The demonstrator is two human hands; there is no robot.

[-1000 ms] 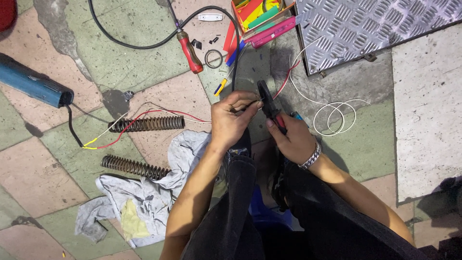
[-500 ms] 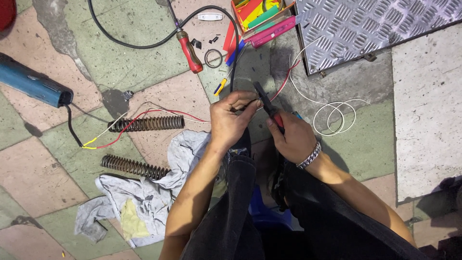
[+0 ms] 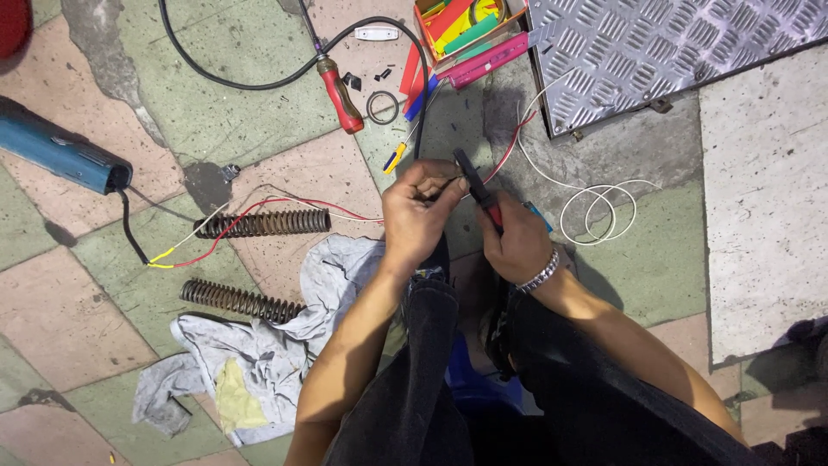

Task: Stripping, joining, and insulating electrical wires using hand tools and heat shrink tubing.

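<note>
Pinching a thin black wire [image 3: 448, 185] in the left hand [image 3: 418, 216], fingers clamped together on it just in front of the knees; right hand [image 3: 517, 237] has its fingers closed round the red grips of a pair of pliers [image 3: 479, 190], dark nose touching the wire's free end. Risk, as I judge it: nose sits v. close to the left fingertips, so a slip or over-squeeze could nip skin or cut through the conductor instead of just the jacket; wire is thin & slack, could pull out of the pinch. Materials: floor [image 3: 259, 112] = worn pink/green tiles, rough, cracked patch w/ bare cement. Two dark coil springs [image 3: 263, 224], ribbed, lie left of the hands, the far one w/ red & yellow leads running along it. Crumpled grey rag [image 3: 250, 362] w/ yellow stain beside the near spring. Red-handled screwdriver [image 3: 341, 95], smooth plastic grip, further out. Metal tread plate [image 3: 655, 52], raised diamond pattern, upper right; white wire loop [image 3: 595, 211] below it.
</note>
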